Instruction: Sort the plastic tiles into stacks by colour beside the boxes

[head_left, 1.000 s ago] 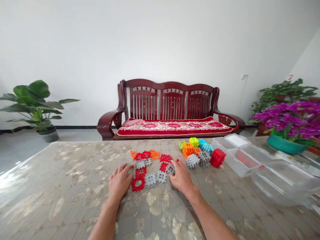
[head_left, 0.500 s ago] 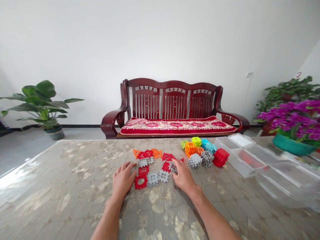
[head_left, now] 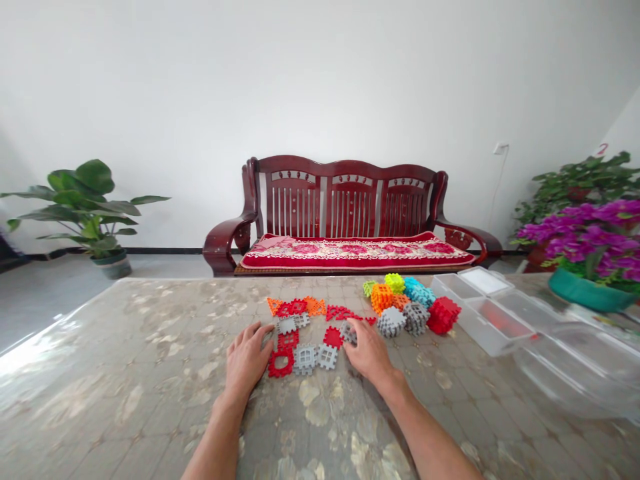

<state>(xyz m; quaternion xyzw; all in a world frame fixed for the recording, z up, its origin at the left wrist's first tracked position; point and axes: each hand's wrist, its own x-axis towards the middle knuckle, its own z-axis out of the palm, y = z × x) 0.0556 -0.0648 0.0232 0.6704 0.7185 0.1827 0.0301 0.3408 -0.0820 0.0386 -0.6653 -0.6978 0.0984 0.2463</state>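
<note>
Flat plastic interlocking tiles with toothed edges lie on the table in front of me. My left hand rests on the left, its fingers lying flat and thumb apart, beside a grey tile and a red tile. At the right, my right hand curls its thumb and fingers around a dark grey tile, partly hidden by them. This tile sits against a solid red tile. Closer to me are a red tile with a round hole and light grey window tiles. Red triangular tiles lie behind.
Stacks of tiles, including an orange stack and a red stack, stand right of my right hand. Beyond them is a clear plastic box. Purple flowers in a green pot stand at the far right. A wooden bench is behind the table.
My right hand's index finger has drawn back from the red triangular tiles and bent over the dark grey tile. More of the red triangles shows. My left hand has stayed in place.
</note>
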